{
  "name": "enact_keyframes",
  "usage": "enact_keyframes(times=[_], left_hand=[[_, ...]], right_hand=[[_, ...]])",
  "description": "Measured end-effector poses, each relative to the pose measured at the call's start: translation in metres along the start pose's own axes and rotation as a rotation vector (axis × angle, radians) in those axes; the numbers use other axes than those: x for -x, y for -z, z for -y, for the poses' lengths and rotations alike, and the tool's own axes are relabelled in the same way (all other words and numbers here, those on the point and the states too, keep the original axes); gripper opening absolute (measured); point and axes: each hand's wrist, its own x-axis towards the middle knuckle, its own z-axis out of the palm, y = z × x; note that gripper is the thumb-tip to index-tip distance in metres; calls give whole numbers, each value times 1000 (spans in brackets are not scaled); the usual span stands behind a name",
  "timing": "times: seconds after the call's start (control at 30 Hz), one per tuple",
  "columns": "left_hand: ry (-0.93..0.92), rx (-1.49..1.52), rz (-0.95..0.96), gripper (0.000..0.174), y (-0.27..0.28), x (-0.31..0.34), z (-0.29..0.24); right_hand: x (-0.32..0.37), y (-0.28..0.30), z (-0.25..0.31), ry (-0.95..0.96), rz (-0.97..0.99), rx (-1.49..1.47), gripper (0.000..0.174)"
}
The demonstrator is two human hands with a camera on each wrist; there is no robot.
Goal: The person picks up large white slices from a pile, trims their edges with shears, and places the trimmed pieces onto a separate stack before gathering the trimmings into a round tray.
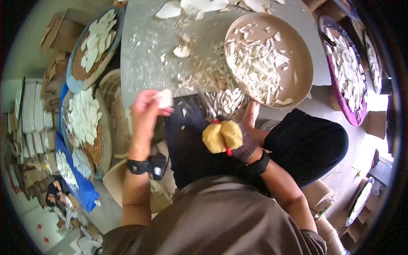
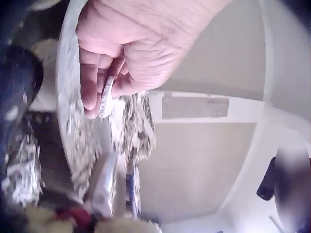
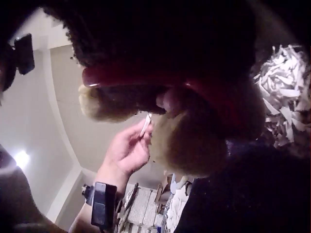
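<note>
My left hand [image 1: 146,110] pinches a small flat white slice [image 1: 165,98] between thumb and fingers, just off the table's near edge. In the left wrist view, the slice [image 2: 106,98] stands edge-on between the fingertips. My right hand [image 1: 247,144], in a dark glove with thick yellow finger padding [image 1: 223,136], grips a red-handled tool [image 1: 228,151] over my lap. Its shiny metal blade [image 2: 104,187] shows in the left wrist view and points towards the table. The right wrist view is dark around the red handle [image 3: 131,78]. The two hands are apart.
A grey table [image 1: 148,55] ahead bears scattered white scraps. On its right, a round tan tray [image 1: 299,80] holds many white shavings. More shavings [image 1: 227,102] lie below the table's near edge. Baskets of white slices [image 1: 85,114] stand left, with another tray [image 1: 349,72] right.
</note>
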Motion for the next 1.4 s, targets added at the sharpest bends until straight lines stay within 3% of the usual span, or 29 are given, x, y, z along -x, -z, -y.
enact_keyframes(times=[0.03, 0.1, 0.13, 0.17, 0.2, 0.27, 0.33, 0.4, 0.47, 0.57, 0.6, 0.67, 0.7, 0.8, 0.87, 0.93, 1.03, 1.1, 1.13, 1.17, 1.2, 1.23, 1.33, 1.4], left_hand=[[-35, -69, -107, 17, 23, 2, -9], [-138, -418, -310, 17, 83, -1, 1], [-437, -876, -422, 15, 103, 1, 4], [-353, -907, -448, 15, 108, 8, 3], [-267, -935, -470, 15, 110, 16, 4], [44, -646, -263, 22, 93, 24, 34], [-40, -838, 29, 26, 55, 29, 76], [-206, -1084, -47, 30, 5, 30, 105], [-112, -817, 173, 32, -27, 16, 98], [-52, -615, 514, 28, -56, 5, 78], [-44, -603, 578, 25, -57, -7, 68], [117, -401, 494, 20, -57, -23, 33], [105, -276, 370, 16, -56, -31, 20], [-238, -543, 164, 14, -42, -78, 10], [-641, -873, -24, 14, -48, -102, -3], [-1066, -1082, -172, 13, -51, -128, 9], [-1059, -1190, -199, 18, -56, -142, 20], [-614, -920, -159, 25, -53, -148, 23], [-394, -781, -139, 29, -49, -150, 25], [-186, -362, 1, 34, -39, -155, 30], [-141, -248, 28, 33, -42, -144, 18], [-97, -133, 55, 32, -42, -129, 6], [-2, 54, 91, 31, -40, -107, -2], [54, 88, 114, 30, -39, -100, -4]], right_hand=[[-1, 4, 0, 19, 60, -161, 42], [6, 46, -28, -58, -166, -208, 73], [9, 52, -28, -59, -192, -263, 82], [12, 58, -28, -58, -218, -317, 91], [13, 44, -18, -86, -221, -84, 80], [14, 11, -4, -149, -180, 489, 64], [7, -31, 12, -167, -64, 857, 54], [-2, -75, 36, -161, 59, 990, 45], [-4, -79, 32, -175, 114, 984, 39], [7, -67, 15, -5, 249, 1414, 32], [1, -77, 25, -44, 232, 1512, 31], [-7, -91, 40, -80, 228, 1612, 30], [-5, -85, 39, -176, 138, 1309, 25], [0, -71, 31, -304, -14, 972, 20], [3, -55, 25, -391, -119, 641, 20], [8, -47, 19, -336, -72, 705, 21], [5, -49, 24, -302, -38, 896, 21], [4, -54, 28, -213, -8, 969, 21], [4, -50, 26, -291, -78, 768, 21], [5, -42, 20, -368, -146, 563, 21], [5, -39, 18, -443, -211, 356, 21], [4, -37, 19, -373, -135, 484, 20], [10, -42, 24, -274, -168, 445, 19], [18, -12, -4, -235, -208, 275, 22]])
